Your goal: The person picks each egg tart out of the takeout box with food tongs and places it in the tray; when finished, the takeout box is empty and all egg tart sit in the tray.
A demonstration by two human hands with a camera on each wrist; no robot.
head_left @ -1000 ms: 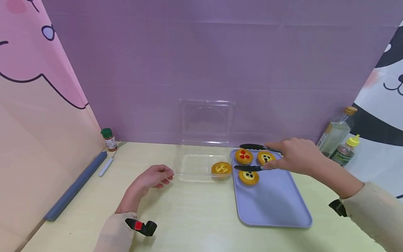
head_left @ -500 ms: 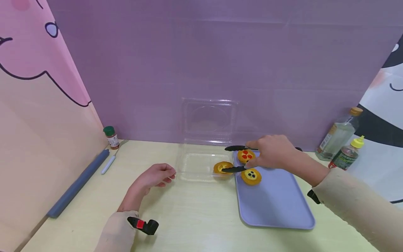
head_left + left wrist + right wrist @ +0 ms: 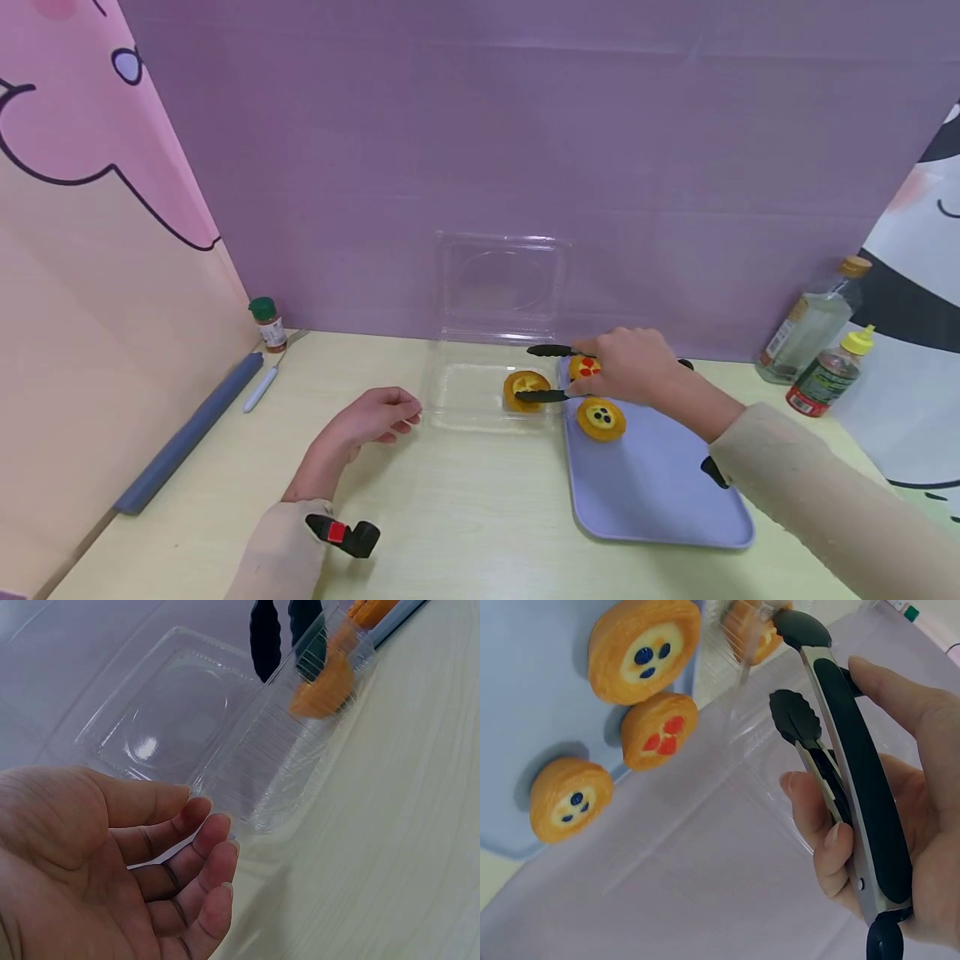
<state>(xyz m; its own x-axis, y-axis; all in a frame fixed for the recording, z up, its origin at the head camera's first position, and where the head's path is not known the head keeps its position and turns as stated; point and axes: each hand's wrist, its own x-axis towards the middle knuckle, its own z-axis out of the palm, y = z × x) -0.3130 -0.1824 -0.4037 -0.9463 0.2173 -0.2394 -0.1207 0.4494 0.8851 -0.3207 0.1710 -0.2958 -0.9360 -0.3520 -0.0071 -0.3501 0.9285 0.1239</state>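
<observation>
My right hand (image 3: 633, 367) grips black-tipped tongs (image 3: 862, 787), whose two arms stand apart. One arm's tip overlaps the egg tart (image 3: 517, 385) at the right end of the clear plastic clamshell box (image 3: 457, 387); the other tip is farther back. The box's lid (image 3: 498, 283) stands raised at the back. My left hand (image 3: 375, 414) has its fingers loosely bent, with thumb and index fingertips right at the box's left edge (image 3: 217, 780). Just beyond the tongs, the purple tray (image 3: 660, 492) carries a tart with red topping (image 3: 664, 735) and two dark-dotted tarts (image 3: 600, 419), one hidden by my right hand in the head view.
At the back left are a green-capped jar (image 3: 267, 323), a white-handled tool (image 3: 260, 390) and a long blue roll (image 3: 191, 433). A gold-capped bottle (image 3: 810, 325) and a yellow-topped bottle (image 3: 828, 375) stand at the right. A purple backdrop (image 3: 337, 167) closes off the back.
My right hand has moved left with the tongs, from over the tray to the tart in the box. That tart now sits slightly farther back. The left hand has stayed nearly still.
</observation>
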